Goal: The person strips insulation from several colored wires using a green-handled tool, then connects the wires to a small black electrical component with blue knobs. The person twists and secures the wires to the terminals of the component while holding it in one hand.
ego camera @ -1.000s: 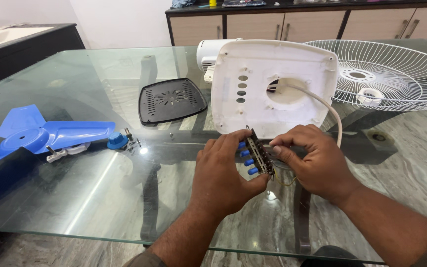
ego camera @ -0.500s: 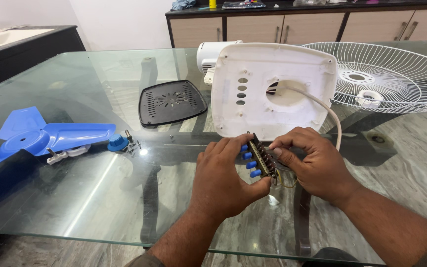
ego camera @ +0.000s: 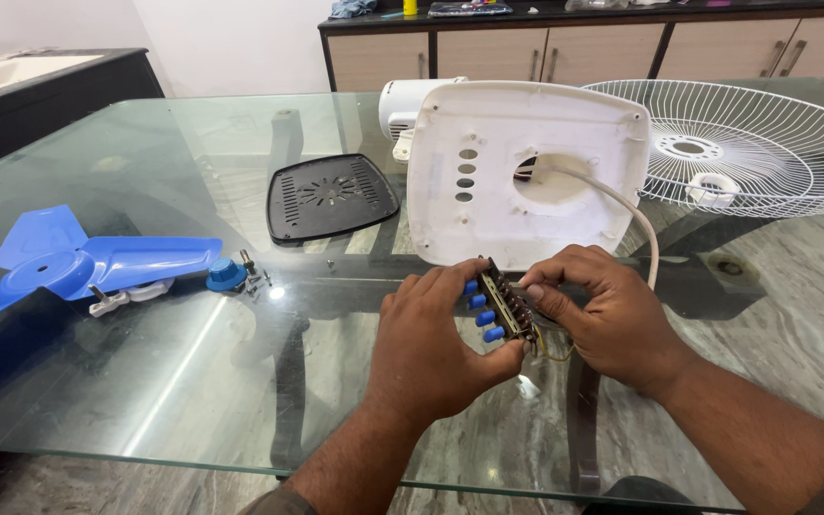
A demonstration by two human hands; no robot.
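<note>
- The left hand (ego camera: pixel 431 348) and the right hand (ego camera: pixel 603 319) meet over the glass table (ego camera: pixel 193 381), near its front edge, and both pinch the same small switch block (ego camera: pixel 503 307), a dark strip with four blue push buttons.
- The left hand's fingers close on the button side; the right hand's fingertips (ego camera: pixel 538 294) grip the back, where thin wires hang down.
- Just behind the hands stands the white fan base shell (ego camera: pixel 526 181), tilted up, with a white cable (ego camera: pixel 636 224) curving out of its round hole.
- A black vented cover (ego camera: pixel 331 195) lies to the left of the shell.
- The white wire guard (ego camera: pixel 746 143) lies to the right.
- The blue fan blade (ego camera: pixel 88 267), a blue cap (ego camera: pixel 226 277) and loose screws (ego camera: pixel 255 281) lie well to the left.
</note>
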